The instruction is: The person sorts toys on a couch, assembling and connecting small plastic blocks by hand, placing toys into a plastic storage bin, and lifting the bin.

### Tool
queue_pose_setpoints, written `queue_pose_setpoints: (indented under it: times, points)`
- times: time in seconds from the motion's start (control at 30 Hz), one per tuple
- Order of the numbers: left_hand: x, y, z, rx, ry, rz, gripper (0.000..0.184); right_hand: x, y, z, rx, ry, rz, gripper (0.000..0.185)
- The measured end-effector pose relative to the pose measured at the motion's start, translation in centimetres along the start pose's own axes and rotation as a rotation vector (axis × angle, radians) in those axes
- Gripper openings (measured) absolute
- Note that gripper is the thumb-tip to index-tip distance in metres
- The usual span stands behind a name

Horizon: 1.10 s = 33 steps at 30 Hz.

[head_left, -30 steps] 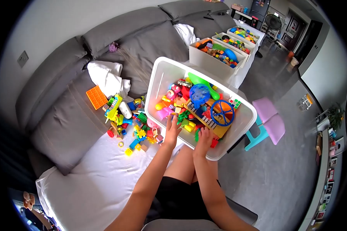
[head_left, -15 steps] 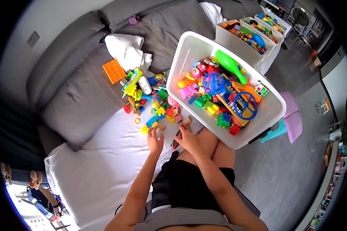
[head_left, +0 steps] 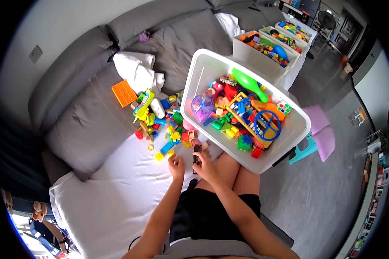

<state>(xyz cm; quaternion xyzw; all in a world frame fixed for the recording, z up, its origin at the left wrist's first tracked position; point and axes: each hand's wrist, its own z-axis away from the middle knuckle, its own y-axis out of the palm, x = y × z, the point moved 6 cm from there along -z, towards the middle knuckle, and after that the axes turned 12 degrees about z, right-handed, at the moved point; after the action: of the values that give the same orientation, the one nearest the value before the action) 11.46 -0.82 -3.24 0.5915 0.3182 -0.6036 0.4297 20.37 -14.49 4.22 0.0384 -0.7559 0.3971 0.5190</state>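
Note:
My left hand (head_left: 176, 167) is above the white sheet, its fingers curled beside a yellow block (head_left: 171, 153); what they hold, if anything, is hidden. My right hand (head_left: 205, 167) closes around a long dark object with some red on it (head_left: 197, 158), which stands out lengthwise along the fingers; its kind is unclear. Beyond both hands lies a heap of toys, including a yellow-green toy phone (head_left: 144, 105), a white rounded device (head_left: 157, 108) and an orange studded plate (head_left: 124, 93). A wooden block (head_left: 205, 146) sits just past my right hand.
A large clear tub (head_left: 285, 151) of toys stands right of my hands, against my legs. It holds a green bowling pin (head_left: 250, 84), a blue wheel (head_left: 267, 125) and a translucent ball (head_left: 202, 108). White bins (head_left: 255, 54) stand behind; a pink chair (head_left: 324, 138) is at right.
The translucent ball has shifted left inside the tub. My left fingers have curled in, and the dark object is now plainly visible in my right hand. The view has tilted slightly.

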Motion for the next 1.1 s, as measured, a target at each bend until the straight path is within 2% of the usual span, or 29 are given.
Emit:
queue_pose_setpoints:
  times: [0.03, 0.07, 0.1, 0.13, 0.17, 0.2, 0.23, 0.27, 0.3, 0.33, 0.37, 0.43, 0.5, 0.6, 0.63, 0.7, 0.8, 0.83, 0.9, 0.97, 1.0, 1.1]
  points:
    - [1.3, -0.1, 0.2, -0.105, -0.182, 0.145, 0.033, 0.6, -1.1, -0.2, -0.107, -0.036, -0.084, 0.043]
    - [1.9, 0.3, 0.0, -0.160, -0.195, 0.235, 0.037, 0.0, -1.3, -0.4, -0.047, 0.117, -0.185, 0.043]
    - [1.7, 1.5, 0.0, -0.259, -0.261, 0.345, 0.032, -0.4, -1.6, -0.6, 0.013, 0.266, -0.287, 0.043]
    - [0.0, 3.5, -0.1, -0.272, -0.298, 0.450, 0.028, -1.1, -1.8, -1.7, -0.051, 0.182, -0.335, 0.045]
    - [-1.8, 5.7, -0.6, -0.286, -0.336, 0.556, 0.024, -2.5, -1.7, -3.2, -0.007, 0.209, -0.451, 0.048]
    - [-2.2, 8.3, -2.3, -0.116, -0.284, 0.684, 0.015, -1.8, -3.9, -5.0, -0.089, 0.128, -0.462, 0.053]
    - [-5.9, 11.8, -2.7, 0.020, -0.274, 0.807, 0.014, -0.1, -6.7, -7.1, -0.165, 0.050, -0.474, 0.058]
    - [-8.7, 15.1, -3.7, 0.186, -0.234, 0.995, 0.031, 2.0, -9.8, -9.0, -0.307, 0.010, -0.560, 0.064]
    - [-13.3, 17.1, -2.4, 0.169, -0.306, 0.958, 0.054, 4.1, -12.7, -10.4, -0.446, -0.027, -0.648, 0.070]
    - [-15.7, 19.1, -2.7, 0.369, -0.281, 1.043, 0.066, 5.2, -14.5, -11.3, -0.479, 0.078, -0.738, 0.077]
    - [-16.4, 19.8, -2.9, 0.397, -0.287, 1.023, 0.067, 5.3, -15.6, -11.6, -0.507, 0.190, -0.826, 0.084]
    - [-15.6, 19.3, -3.3, 0.376, -0.272, 0.936, 0.061, 2.3, -15.4, -11.6, -0.633, 0.239, -0.745, 0.082]
    - [-11.7, 16.6, -4.1, 0.314, -0.159, 0.747, 0.053, 0.4, -12.7, -10.0, -0.574, 0.135, -0.652, 0.074]
    - [-6.0, 10.6, -3.4, 0.194, -0.103, 0.491, 0.030, -3.5, -5.6, -5.9, -0.389, 0.140, -0.498, 0.044]
    - [-4.6, 8.9, -3.1, 0.174, -0.092, 0.408, 0.026, -4.7, -2.8, -4.4, -0.285, 0.200, -0.627, 0.042]
    - [-3.6, 6.9, -2.6, 0.206, -0.078, 0.280, 0.023, -4.9, 0.2, -1.5, -0.196, 0.398, -0.665, 0.040]
    - [-2.9, 5.2, -2.1, 0.250, -0.024, 0.138, 0.019, -5.5, 2.7, -0.1, -0.143, 0.567, -0.767, 0.039]
    - [-3.0, 4.9, -2.1, 0.260, 0.002, 0.100, 0.018, -4.5, 2.2, -0.3, -0.190, 0.595, -0.771, 0.036]
    - [-3.2, 3.5, -2.3, 0.216, 0.059, 0.009, 0.017, -4.6, 1.2, -1.2, -0.253, 0.463, -0.686, 0.033]
    - [-3.6, 2.4, -2.8, 0.173, 0.151, -0.153, 0.017, -5.4, 0.3, -1.3, -0.447, 0.583, -0.964, 0.029]
    - [-4.3, 2.1, -3.0, 0.152, 0.245, -0.236, 0.017, -5.8, -0.2, -1.3, -0.436, 0.642, -1.131, 0.031]
    - [-5.1, 2.8, -3.6, 0.146, 0.275, -0.216, 0.018, -6.9, -1.0, -1.9, -0.536, 0.718, -1.450, 0.032]
